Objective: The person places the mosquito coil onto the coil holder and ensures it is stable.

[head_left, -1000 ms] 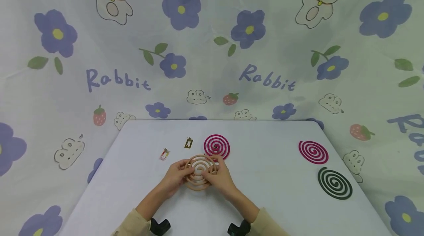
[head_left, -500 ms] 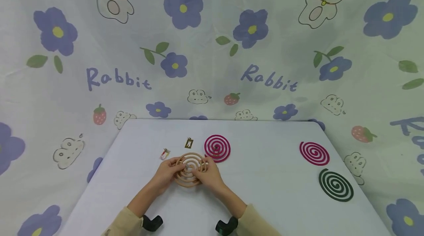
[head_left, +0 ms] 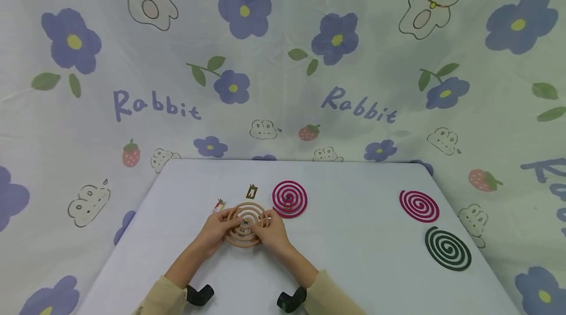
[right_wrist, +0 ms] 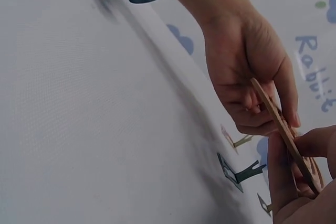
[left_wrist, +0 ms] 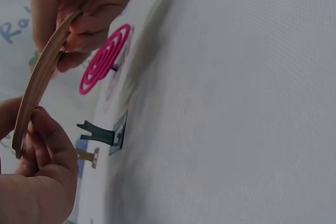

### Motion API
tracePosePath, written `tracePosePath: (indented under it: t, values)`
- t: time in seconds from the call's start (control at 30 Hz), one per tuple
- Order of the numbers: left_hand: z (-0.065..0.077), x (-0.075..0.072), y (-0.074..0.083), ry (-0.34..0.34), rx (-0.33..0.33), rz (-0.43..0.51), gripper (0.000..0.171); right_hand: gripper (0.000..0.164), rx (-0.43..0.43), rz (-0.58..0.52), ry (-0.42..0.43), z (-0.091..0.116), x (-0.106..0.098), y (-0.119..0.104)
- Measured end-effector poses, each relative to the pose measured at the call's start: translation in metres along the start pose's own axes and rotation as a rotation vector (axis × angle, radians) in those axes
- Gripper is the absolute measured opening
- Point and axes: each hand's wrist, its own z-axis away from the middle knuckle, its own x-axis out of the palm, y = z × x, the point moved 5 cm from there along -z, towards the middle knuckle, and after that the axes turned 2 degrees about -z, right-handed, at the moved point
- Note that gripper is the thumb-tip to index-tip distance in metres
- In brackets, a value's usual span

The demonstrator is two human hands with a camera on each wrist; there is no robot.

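Observation:
My left hand (head_left: 213,233) and right hand (head_left: 275,234) both pinch a tan mosquito coil (head_left: 244,244) by its sides, thumbs on top. In the left wrist view the coil (left_wrist: 39,85) shows edge-on, raised off the table. A dark forked coil stand (left_wrist: 100,133) stands upright below and apart from it. Another stand (head_left: 251,191), gold-coloured, is just beyond the coil. A third stand (head_left: 218,205), reddish and pale, is near my left fingers. Behind my right hand a magenta coil (head_left: 289,182) sits raised on its own stand.
A second magenta coil (head_left: 419,206) and a dark green coil (head_left: 448,248) lie flat at the right of the white table (head_left: 353,256). A patterned cloth (head_left: 283,59) hangs behind. Black wrist mounts (head_left: 292,299) sit beneath the sleeves.
Both hands have moved left with the tan coil, away from the raised magenta coil and nearer the reddish stand. The other coils have not moved.

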Motion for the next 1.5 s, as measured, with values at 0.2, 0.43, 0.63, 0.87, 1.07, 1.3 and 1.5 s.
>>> tracePosePath:
  t: [0.2,0.43,0.63,0.87,1.07,1.3,1.5]
  values:
    - [-0.002,-0.003,-0.005,0.015,0.015,0.0,0.057,0.03,0.001,0.027,0.05,-0.006,0.0,0.013]
    - [-0.004,-0.007,-0.011,0.057,0.01,0.021,0.055,0.03,-0.026,0.078,0.079,-0.009,0.003,0.014]
    - [-0.008,-0.012,-0.015,0.07,0.004,0.023,0.054,0.034,-0.02,0.024,0.072,-0.013,0.006,0.018]
    - [-0.013,-0.014,-0.021,0.074,-0.011,0.023,0.055,0.032,0.0,-0.021,0.077,-0.016,0.006,0.024]
    - [-0.014,-0.015,-0.022,0.08,-0.007,0.007,0.055,0.032,0.013,-0.044,0.073,-0.019,0.006,0.028]
    - [-0.017,-0.015,-0.02,0.102,0.028,-0.04,0.052,0.027,0.027,-0.002,0.104,-0.021,0.004,0.032]
    - [-0.022,-0.013,-0.018,0.126,0.063,-0.115,0.05,0.028,0.027,0.005,0.139,-0.021,0.002,0.03]
